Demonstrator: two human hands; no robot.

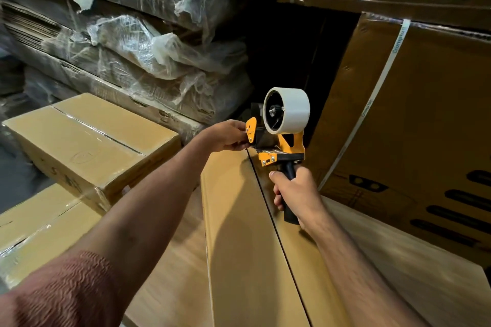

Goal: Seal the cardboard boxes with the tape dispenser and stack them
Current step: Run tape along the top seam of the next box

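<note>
Gripping one tape dispenser (279,138), right hand (295,191) wraps its handle, left hand (225,135) pinches its front, above one unsealed box (239,233).

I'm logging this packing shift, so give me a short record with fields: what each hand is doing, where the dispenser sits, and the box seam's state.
right hand: right hand grips the black handle of the tape dispenser
left hand: left hand pinches the dispenser's front end
dispenser position: at the far end of the box seam
seam: dark centre seam open, no tape visible along it
nearby: sealed boxes stacked at left
</note>
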